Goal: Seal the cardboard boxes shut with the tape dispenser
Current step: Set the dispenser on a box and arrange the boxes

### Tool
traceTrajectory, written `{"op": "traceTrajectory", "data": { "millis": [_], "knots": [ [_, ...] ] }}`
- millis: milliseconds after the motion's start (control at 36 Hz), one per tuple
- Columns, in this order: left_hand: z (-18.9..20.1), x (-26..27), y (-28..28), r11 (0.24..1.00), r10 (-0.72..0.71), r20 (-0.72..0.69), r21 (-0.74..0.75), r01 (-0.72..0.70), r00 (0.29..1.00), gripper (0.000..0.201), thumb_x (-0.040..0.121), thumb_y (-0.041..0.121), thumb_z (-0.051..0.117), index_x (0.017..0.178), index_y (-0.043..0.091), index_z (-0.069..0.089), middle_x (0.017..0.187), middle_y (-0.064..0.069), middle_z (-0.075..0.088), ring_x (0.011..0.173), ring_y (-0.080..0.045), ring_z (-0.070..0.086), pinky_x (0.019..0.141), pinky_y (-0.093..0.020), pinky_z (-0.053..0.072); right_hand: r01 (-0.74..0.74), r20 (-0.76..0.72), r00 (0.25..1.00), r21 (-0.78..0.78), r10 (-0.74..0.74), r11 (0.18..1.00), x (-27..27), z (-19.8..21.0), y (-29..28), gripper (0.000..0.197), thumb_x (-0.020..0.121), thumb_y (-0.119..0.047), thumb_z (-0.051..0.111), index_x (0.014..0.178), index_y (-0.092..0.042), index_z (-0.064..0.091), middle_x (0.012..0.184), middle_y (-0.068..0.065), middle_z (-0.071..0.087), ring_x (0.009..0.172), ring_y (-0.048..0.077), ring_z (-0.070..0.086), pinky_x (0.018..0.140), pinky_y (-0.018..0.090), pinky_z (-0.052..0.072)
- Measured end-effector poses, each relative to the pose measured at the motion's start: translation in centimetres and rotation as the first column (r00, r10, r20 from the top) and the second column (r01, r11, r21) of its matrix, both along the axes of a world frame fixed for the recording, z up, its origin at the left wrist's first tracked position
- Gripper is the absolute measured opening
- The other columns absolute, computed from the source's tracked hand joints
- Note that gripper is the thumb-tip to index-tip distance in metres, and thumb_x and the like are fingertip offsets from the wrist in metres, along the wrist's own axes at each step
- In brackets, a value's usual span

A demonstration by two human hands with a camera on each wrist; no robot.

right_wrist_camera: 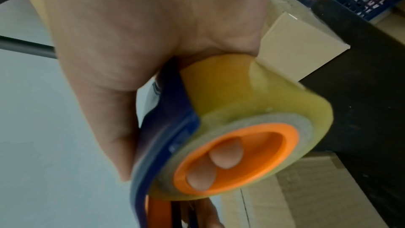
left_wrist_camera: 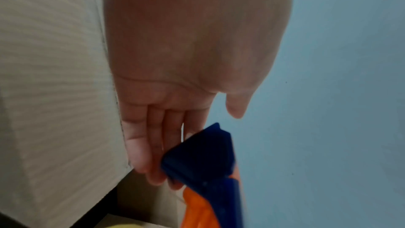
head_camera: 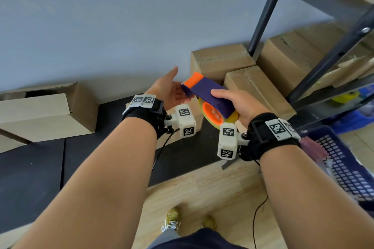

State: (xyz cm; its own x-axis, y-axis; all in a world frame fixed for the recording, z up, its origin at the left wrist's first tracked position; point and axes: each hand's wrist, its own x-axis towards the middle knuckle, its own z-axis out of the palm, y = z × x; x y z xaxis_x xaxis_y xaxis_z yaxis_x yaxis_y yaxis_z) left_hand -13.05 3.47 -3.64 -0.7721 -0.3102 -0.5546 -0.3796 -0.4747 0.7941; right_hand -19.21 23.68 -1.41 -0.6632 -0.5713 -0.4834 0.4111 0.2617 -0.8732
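- A blue-and-orange tape dispenser [head_camera: 210, 95] is held in mid-air above the floor [head_camera: 202, 192], its orange front end pointing toward the wall [head_camera: 101, 26].
- The right hand [head_camera: 240, 103] grips the dispenser at the roll end, thumb lying on the blue top; the right wrist view shows two fingertips [right_wrist_camera: 225, 155] inside the roll's orange core.
- The yellowish tape roll [right_wrist_camera: 241, 103] sits under the blue frame, against the right palm.
- The left hand [head_camera: 172, 89] is open, palm turned to the dispenser, its straight fingers [left_wrist_camera: 140, 145] touching the front end.
- Beyond the hands, closed boxes [head_camera: 255, 89] stand on the floor by the wall and at the foot of a dark metal shelf [head_camera: 323, 62].
- A larger box [head_camera: 40, 113] with a raised flap sits at the left on a black mat [head_camera: 81, 155].
- A blue plastic basket [head_camera: 344, 168] stands at the right edge of the floor.
- Marker-tagged bands wrap both wrists.
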Motion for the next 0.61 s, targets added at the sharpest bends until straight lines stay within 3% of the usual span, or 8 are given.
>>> {"op": "traceTrajectory", "data": {
  "millis": [167,250,306,389,444,528,611],
  "knots": [
    [0.1,-0.3,0.6,0.998,-0.010,0.020,-0.068,0.011,1.000,0.029,0.100,0.028,0.048,0.104,0.001,0.059,0.086,-0.015,0.064,0.072,-0.025,0.064,0.050,-0.024,0.052,-0.014,-0.039,0.999,0.025,0.015,1.000,0.3,0.1,0.4,0.028,0.085,-0.030,0.076,0.089,-0.002,0.075,0.085,0.018,0.073,0.068,0.025,0.065,0.071,0.036,0.053],
    [0.1,-0.2,0.4,0.998,-0.055,0.059,-0.019,0.056,0.997,0.019,0.096,0.015,0.054,0.102,0.000,0.062,0.083,-0.014,0.064,0.071,-0.022,0.062,0.050,-0.023,0.052,-0.024,-0.041,0.999,0.033,0.025,0.999,0.4,0.1,0.9,0.028,0.085,-0.030,0.076,0.091,-0.003,0.074,0.084,0.017,0.074,0.068,0.024,0.065,0.073,0.036,0.053],
    [0.1,-0.2,0.1,0.993,-0.116,0.120,-0.017,0.119,0.986,0.017,0.096,0.011,0.052,0.092,-0.002,0.063,0.078,-0.013,0.063,0.070,-0.021,0.060,0.056,-0.025,0.053,-0.030,-0.058,0.998,0.051,0.032,0.998,0.4,0.1,1.2,0.031,0.084,-0.032,0.077,0.092,-0.003,0.074,0.084,0.017,0.074,0.068,0.024,0.066,0.074,0.036,0.053],
    [0.0,-0.4,-0.1,0.966,-0.205,0.228,-0.112,0.235,0.952,0.024,0.096,0.006,0.048,0.075,0.001,0.058,0.068,-0.010,0.058,0.064,-0.018,0.053,0.065,-0.027,0.044,-0.032,-0.097,0.995,0.060,0.037,0.998,0.7,0.2,1.4,0.033,0.082,-0.036,0.079,0.089,-0.004,0.074,0.085,0.019,0.074,0.069,0.024,0.066,0.076,0.037,0.054],
    [-0.3,-1.0,0.2,0.935,-0.227,0.263,-0.210,0.285,0.938,0.026,0.096,0.004,0.045,0.071,0.003,0.053,0.064,-0.009,0.055,0.061,-0.020,0.051,0.059,-0.028,0.042,-0.016,-0.124,0.992,0.068,0.025,0.998,0.8,0.3,1.5,0.034,0.083,-0.039,0.078,0.084,-0.005,0.073,0.083,0.019,0.074,0.066,0.023,0.065,0.073,0.035,0.055],
    [-0.7,-2.2,0.7,0.932,-0.103,0.221,-0.320,0.172,0.970,0.024,0.096,0.000,0.047,0.073,0.002,0.054,0.049,-0.005,0.062,0.044,-0.015,0.062,0.044,-0.023,0.050,0.025,-0.139,0.990,0.093,-0.012,0.995,0.8,0.4,1.8,0.035,0.083,-0.038,0.077,0.083,-0.003,0.073,0.084,0.022,0.073,0.063,0.024,0.064,0.068,0.033,0.055],
    [-0.6,-3.4,1.8,0.907,-0.124,0.214,-0.372,0.198,0.969,0.020,0.096,0.005,0.051,0.077,0.003,0.056,0.047,-0.002,0.064,0.041,-0.012,0.062,0.040,-0.020,0.049,0.067,-0.108,0.993,0.092,-0.056,0.994,0.7,0.4,2.6,0.032,0.084,-0.033,0.079,0.085,-0.001,0.074,0.094,0.027,0.074,0.072,0.028,0.065,0.077,0.041,0.055]
  ]
}}
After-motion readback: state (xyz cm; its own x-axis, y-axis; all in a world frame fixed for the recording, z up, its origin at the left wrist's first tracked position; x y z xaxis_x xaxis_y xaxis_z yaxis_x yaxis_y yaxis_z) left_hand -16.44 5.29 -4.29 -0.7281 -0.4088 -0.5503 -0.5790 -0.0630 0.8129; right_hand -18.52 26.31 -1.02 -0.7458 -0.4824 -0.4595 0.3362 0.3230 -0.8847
